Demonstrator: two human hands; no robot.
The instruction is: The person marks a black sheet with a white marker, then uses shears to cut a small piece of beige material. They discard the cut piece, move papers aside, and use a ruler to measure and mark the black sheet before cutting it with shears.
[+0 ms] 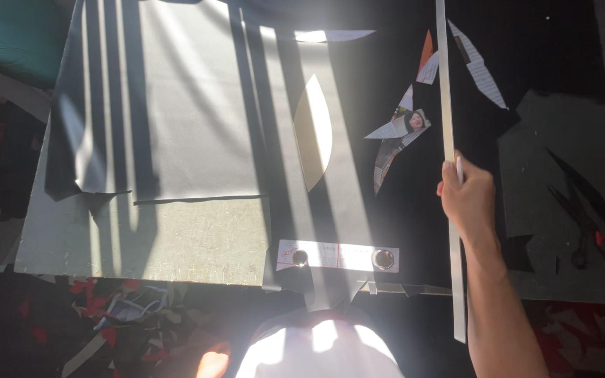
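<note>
Right hand: the right hand (465, 196) reaches in from the lower right, its fingers curled closed around a long, thin, pale metal ruler (448, 140); a light fingernail shows against the strip.
Left hand: not seen in this view.
Ruler: it runs almost straight up and down the picture, from the top edge to a point below the wrist, lying over the dark right part of the work table, just right of the paper scraps.
Cloth: a large sheet of grey fabric (183, 105) is spread flat over the table, striped by bands of sunlight and shadow; its lower edge is cut in a step, with a loose flap at the left.
Table: a worn, pale green tabletop (197, 241) shows bare below the cloth's cut edge.
Curved pattern: a pale, lens-shaped paper piece (314, 133) lies on the cloth, one half lit, one half shaded.
Scraps: pointed cuttings of printed paper (400, 136) lie just left of the ruler, others near the top right of it.
Weighted strip: a white paper strip with two round metal weights (337, 256) sits at the table's near edge.
Scissors: dark scissors with a red handle (586, 224) lie well apart to the right.
Floor: red and pale fabric offcuts (117, 315) lie under the table edge.
</note>
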